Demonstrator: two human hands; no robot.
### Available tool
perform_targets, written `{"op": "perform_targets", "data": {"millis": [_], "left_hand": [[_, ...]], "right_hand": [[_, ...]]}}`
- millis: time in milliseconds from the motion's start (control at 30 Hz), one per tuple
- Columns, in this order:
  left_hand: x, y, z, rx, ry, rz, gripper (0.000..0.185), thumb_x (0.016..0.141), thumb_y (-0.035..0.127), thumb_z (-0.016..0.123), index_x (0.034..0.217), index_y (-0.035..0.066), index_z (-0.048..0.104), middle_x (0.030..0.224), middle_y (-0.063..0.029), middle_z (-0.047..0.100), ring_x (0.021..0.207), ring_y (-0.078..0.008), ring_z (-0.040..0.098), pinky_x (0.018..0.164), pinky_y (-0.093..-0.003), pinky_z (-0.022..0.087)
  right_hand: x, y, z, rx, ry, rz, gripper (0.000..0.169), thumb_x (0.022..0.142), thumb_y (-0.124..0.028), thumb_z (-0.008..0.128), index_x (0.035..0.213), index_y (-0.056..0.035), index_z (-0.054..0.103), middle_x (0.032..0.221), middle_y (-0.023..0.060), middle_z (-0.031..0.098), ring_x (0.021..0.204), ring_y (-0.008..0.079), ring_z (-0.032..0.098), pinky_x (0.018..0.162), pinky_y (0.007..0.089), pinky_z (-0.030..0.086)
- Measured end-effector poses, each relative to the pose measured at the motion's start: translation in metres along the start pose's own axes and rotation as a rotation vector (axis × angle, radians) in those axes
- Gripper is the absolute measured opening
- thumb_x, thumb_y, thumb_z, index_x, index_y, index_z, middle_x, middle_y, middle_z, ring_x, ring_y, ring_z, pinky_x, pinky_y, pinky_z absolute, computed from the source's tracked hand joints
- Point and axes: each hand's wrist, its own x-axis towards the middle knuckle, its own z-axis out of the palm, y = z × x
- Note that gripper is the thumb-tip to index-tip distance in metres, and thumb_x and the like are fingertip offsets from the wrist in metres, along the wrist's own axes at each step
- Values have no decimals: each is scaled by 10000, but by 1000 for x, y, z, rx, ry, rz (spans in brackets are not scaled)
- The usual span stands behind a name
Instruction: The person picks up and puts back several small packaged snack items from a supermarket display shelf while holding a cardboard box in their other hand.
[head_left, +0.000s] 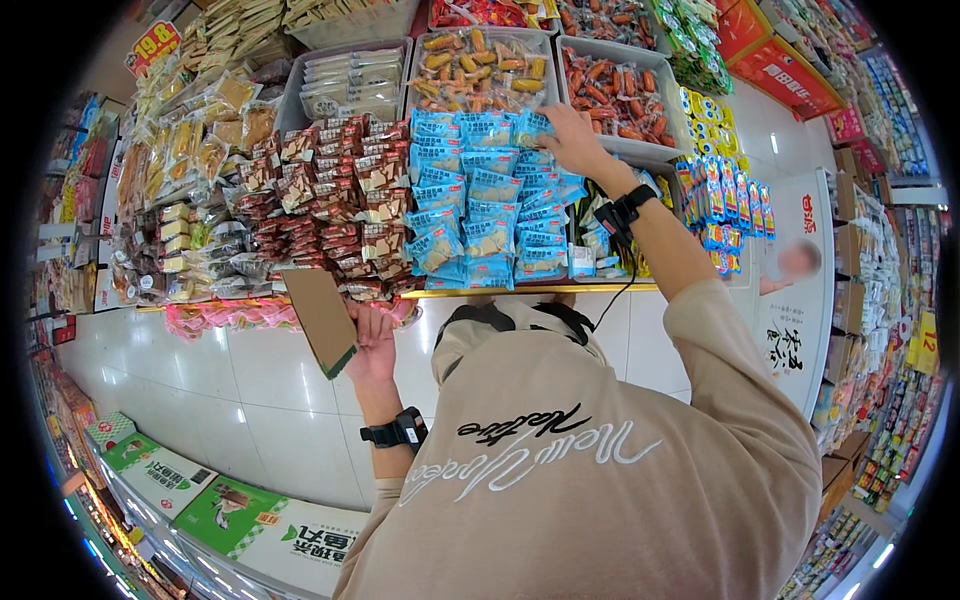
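Note:
My left hand holds a flat brown cardboard piece by its right edge, in front of the display. My right hand reaches to the back of the blue biscuit packets. Its thumb and fingers are around the edge of one blue packet at the far right corner. These packets lie in several overlapping columns. Left of them are brown-wrapped wafer packets, also in columns. Both wrists wear black straps with small devices, and a cable hangs from the right one.
Behind the packets stand plastic bins of wrapped sausages and a bin of pale packs. Blue hanging packs are at the right. A yellow edge strip fronts the display. A white-green freezer stands at lower left.

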Motion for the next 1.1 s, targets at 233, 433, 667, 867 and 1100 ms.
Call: {"op": "perform_targets", "data": {"millis": [233,433,667,867,1100], "left_hand": [[-1,-11,8,19,47,-33,243,956,282,593,851,78,513,552,36,301,513,-81,262,529,-247,244],[1,-24,19,31,54,-27,231,956,259,586,840,77,501,549,35,308,511,-84,265,544,-248,258],[3,-42,29,-23,3,-46,198,959,222,568,861,70,489,540,31,309,501,-83,262,597,-251,301],[0,-69,46,-23,-7,-47,183,973,206,550,880,68,475,549,34,331,507,-71,278,561,-244,266],[2,-86,62,26,-15,-76,210,980,255,541,881,79,485,533,40,317,501,-70,260,549,-238,249]], "right_hand": [[8,11,21,-201,-148,-143,693,872,-233,648,1463,-37,345,1339,186,434,1246,360,400,1015,521,320],[2,50,10,325,329,121,391,911,-228,596,1229,-3,569,1191,183,576,1153,351,521,983,445,405],[-89,155,17,212,489,767,260,870,-213,612,1046,-28,661,944,178,693,909,372,657,824,437,514],[-124,147,43,170,160,664,479,797,-321,716,1166,-32,615,1070,190,661,1018,391,611,919,449,490],[-115,164,95,110,69,649,748,733,-373,803,1300,14,508,1258,226,557,1200,415,495,993,511,432]]}}
